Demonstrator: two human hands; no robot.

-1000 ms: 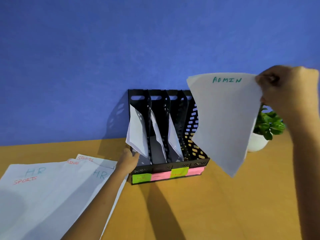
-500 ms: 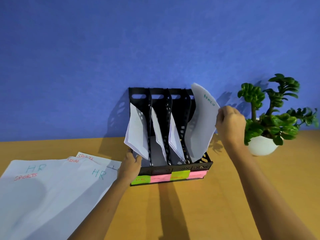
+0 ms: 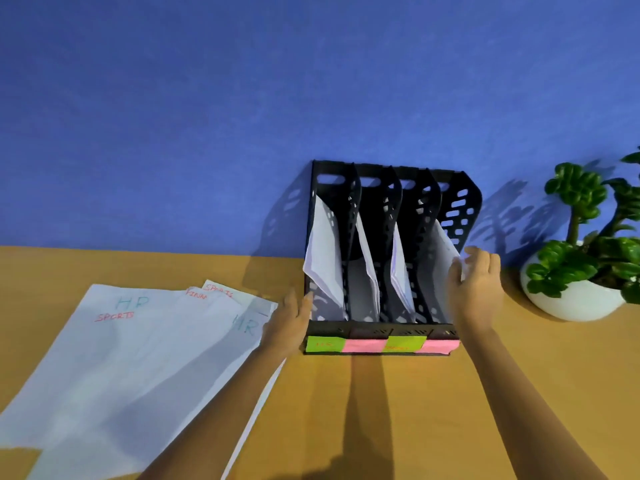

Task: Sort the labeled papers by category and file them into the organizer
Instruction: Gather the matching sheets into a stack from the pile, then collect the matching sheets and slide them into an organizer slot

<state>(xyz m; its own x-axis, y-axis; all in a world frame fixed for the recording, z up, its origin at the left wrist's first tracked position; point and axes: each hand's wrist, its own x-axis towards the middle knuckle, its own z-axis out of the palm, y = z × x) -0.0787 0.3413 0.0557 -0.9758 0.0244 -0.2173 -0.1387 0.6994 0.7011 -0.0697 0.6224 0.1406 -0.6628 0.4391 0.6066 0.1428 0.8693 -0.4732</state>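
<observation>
At organizer (image 3: 381,327) rightmost slot: ADMIN sheet (image 3: 445,258) now seated, right hand (image 3: 476,289) still pinching edge; left hand (image 3: 289,323) spread, bracing.

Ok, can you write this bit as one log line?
right hand: on paper in last slot | left hand: steadies organizer | pile: waiting

a plain blue wall (image 3: 242,116) rises behind a tan wooden table (image 3: 415,410), crossed by hard shadows.

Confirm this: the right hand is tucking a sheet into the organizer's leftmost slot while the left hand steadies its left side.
Not quite. The head view shows the right hand at the sheet in the rightmost slot of the organizer. The left hand does steady its left side.
</observation>
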